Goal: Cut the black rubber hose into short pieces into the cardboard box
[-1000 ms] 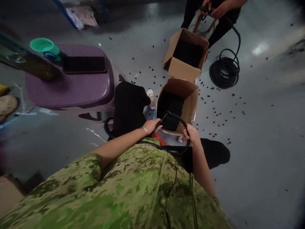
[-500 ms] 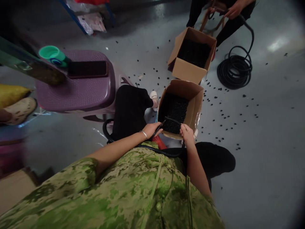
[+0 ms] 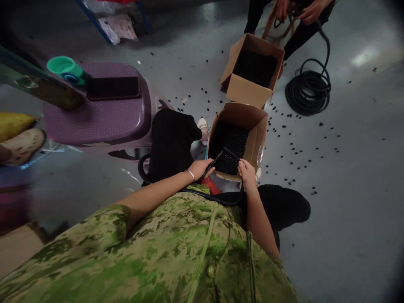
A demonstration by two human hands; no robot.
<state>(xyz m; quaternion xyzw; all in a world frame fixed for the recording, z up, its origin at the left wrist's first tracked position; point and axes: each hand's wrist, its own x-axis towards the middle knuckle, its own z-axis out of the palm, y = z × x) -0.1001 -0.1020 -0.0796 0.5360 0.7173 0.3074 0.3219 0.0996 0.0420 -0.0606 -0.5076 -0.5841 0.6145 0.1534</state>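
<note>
Left hand and right hand each close around the black hose, which arches between them. Just beyond both hands: open cardboard box of small black pieces (same pieces scattered on the floor). Hose trails back past left wrist.
</note>
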